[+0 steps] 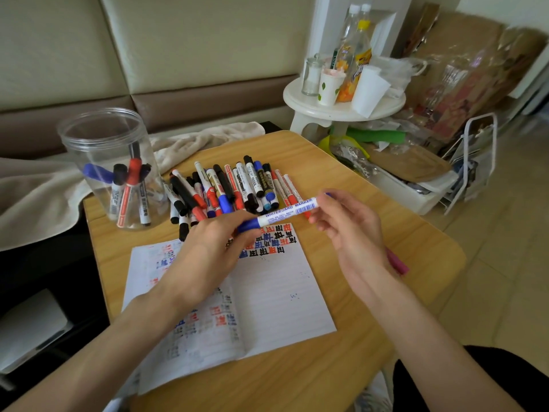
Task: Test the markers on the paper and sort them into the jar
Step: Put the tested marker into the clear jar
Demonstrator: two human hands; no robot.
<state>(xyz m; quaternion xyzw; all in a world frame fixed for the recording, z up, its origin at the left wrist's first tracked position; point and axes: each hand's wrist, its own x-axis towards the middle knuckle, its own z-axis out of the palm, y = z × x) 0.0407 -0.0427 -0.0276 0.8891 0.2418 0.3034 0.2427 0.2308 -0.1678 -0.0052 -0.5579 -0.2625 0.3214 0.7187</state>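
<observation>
I hold a blue-capped whiteboard marker [286, 212] level above the paper. My left hand [208, 251] grips its blue cap end, and my right hand [347, 227] pinches the other end. Under my hands lies an open lined notebook [276, 295] covered with red, blue and black test marks. Behind it is a pile of several markers [228, 185] in black, red and blue. A clear plastic jar [110, 168] stands open at the table's far left with several markers upright inside.
The wooden table [371, 203] has a pink pen [398, 263] lying by my right wrist. A beige cloth [190, 141] lies behind the jar. To the right, a white stool [341, 108] carries cups and bottles beside cluttered boxes.
</observation>
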